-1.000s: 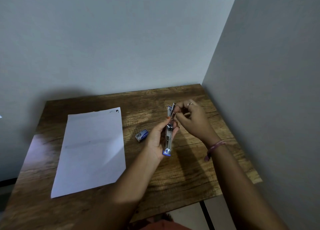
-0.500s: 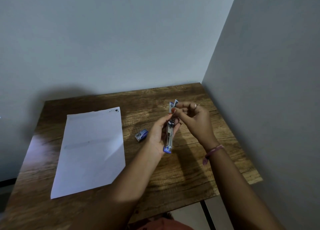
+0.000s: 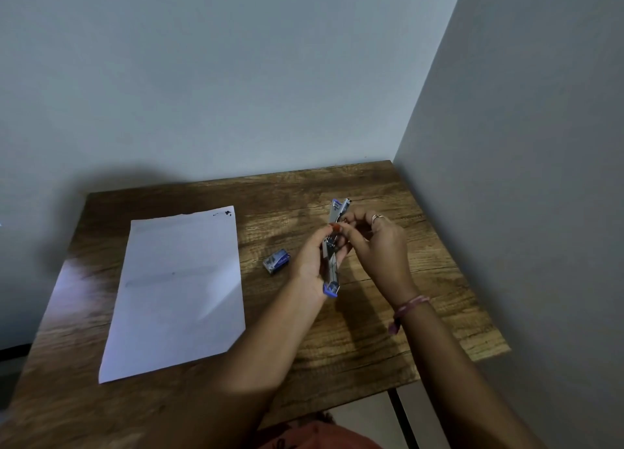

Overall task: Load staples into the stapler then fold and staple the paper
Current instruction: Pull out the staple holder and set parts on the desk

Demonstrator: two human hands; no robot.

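Above the table (image 3: 337, 340), both hands grip the opened stapler (image 3: 332, 262) (silver, blue-tipped).

Stapler (image 3: 332, 262): its middle is hiding behind fingers (image 3: 341, 227); any staples are proving too small to tell. Small box (image 3: 277, 260): its print is blurring out. Table (image 3: 371, 330): its near-left corner is running past the frame edge.

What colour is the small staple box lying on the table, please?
Blue, seen best in the head view: staple box.
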